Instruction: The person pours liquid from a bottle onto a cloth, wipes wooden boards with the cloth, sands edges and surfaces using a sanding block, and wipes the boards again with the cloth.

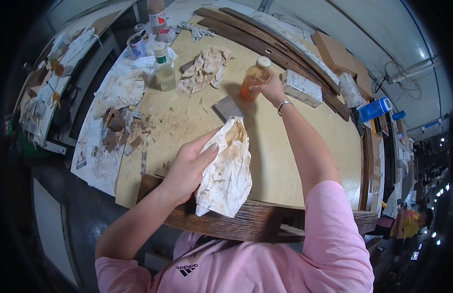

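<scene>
My left hand [187,171] grips a crumpled white rag [225,183], blotched with brown stains, above the near edge of the table. Farther off to the right, my right hand [272,88] has its fingers around a clear plastic bottle [252,80] with a whitish cap and orange-brown liquid inside. The bottle is upright; whether its base touches the tabletop I cannot tell. Just beyond the rag lies a flat grey block [227,108]. A dark brown wooden piece [236,222] runs along the near edge, below my left hand.
A second stained rag [205,71] and a bottle of pale liquid [164,73] are at the far left of the light wooden tabletop [304,146]. Long dark planks [270,46] line the back. A wrapped block [302,89] sits right of my right hand. Brown-smeared sheets [102,146] cover the left side.
</scene>
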The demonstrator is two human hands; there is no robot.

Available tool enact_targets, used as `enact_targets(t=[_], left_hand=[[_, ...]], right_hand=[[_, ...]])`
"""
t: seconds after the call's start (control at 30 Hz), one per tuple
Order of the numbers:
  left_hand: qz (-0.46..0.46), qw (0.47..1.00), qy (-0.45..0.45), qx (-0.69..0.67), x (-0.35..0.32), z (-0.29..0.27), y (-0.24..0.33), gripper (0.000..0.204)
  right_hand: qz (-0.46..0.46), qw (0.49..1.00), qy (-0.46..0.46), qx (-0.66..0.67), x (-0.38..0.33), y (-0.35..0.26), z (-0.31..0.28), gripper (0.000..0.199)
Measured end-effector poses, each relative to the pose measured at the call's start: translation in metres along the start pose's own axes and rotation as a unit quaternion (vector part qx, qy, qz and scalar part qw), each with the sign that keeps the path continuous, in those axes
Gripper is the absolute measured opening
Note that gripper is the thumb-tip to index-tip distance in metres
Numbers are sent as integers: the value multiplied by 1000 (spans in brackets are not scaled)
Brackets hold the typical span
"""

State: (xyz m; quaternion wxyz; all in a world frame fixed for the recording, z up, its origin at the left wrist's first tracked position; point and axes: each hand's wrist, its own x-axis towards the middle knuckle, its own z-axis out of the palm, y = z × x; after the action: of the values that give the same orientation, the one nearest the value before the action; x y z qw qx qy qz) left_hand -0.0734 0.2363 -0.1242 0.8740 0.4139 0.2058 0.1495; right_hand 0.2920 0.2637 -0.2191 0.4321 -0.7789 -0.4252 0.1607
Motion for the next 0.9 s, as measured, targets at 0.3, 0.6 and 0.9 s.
enact_targets(t=[0.3, 0.6, 0.9], left_hand=[[3, 999, 48, 7, 8, -7, -5, 43], [174, 975, 97, 96, -27, -12, 25, 46], [172, 617, 121, 759, -107, 110, -73, 50]], right_hand=[[87, 977, -175, -85, -66, -9, -78, 73], [-2, 947, -300, -115, -271, -49, -214, 84], [-97, 904, -305, -282, -404, -21, -296, 131]])
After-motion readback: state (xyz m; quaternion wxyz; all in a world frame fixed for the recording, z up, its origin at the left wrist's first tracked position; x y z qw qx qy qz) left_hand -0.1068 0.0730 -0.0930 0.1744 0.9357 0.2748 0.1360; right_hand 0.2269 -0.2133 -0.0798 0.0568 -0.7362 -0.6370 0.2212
